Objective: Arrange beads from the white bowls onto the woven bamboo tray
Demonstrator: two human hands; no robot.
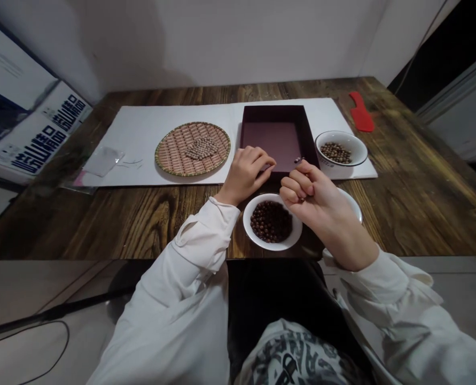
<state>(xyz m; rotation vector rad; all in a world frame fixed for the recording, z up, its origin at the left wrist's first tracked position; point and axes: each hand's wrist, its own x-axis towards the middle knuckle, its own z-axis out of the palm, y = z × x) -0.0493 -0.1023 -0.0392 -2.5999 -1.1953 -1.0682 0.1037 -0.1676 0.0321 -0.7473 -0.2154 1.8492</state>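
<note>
My right hand (pixel 315 200) is curled, thumb and forefinger pinching a tiny row of beads (pixel 299 160) that lies nearly crosswise to me, its free end pointing left over the corner of the maroon box (pixel 272 139). The row is too small to make out well, and I can't tell whether it's strung. My left hand (pixel 246 174) is loosely bent, holding nothing I can see, its fingertips on the box's near edge above the bowl (pixel 246 224) of dark beads, while my right hand hides most of a white dish (pixel 355 206).
</note>
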